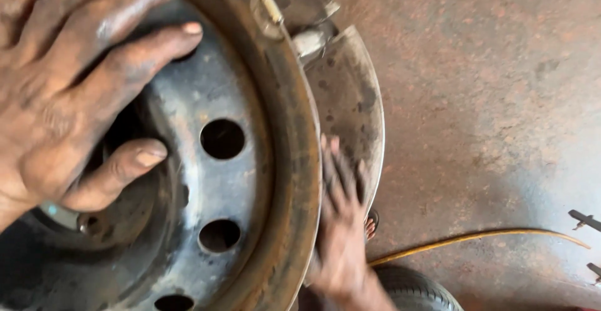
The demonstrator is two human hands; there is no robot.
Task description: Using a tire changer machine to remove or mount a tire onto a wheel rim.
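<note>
With the left hand (69, 92) spread flat and open on the steel wheel rim (250, 161) filling the frame from 9 o'clock, and the blurred right hand (341, 223), seemingly open-fingered, against the tyre bead (350, 98) at 5 o'clock, fingers could get pinched if the rim shifts.

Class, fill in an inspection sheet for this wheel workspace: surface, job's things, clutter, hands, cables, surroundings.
Surface: reddish, stained concrete floor.
Job's things: rusty steel wheel rim with round holes; grey metal plate beneath its right edge.
Clutter: dark metal pieces at the right edge.
Hands: left hand flat on the rim's centre, fingers spread; right hand blurred, against the rim's outer edge, holding nothing.
Cables: yellow hose lying on the floor.
Surroundings: part of a tyre at the bottom.
</note>
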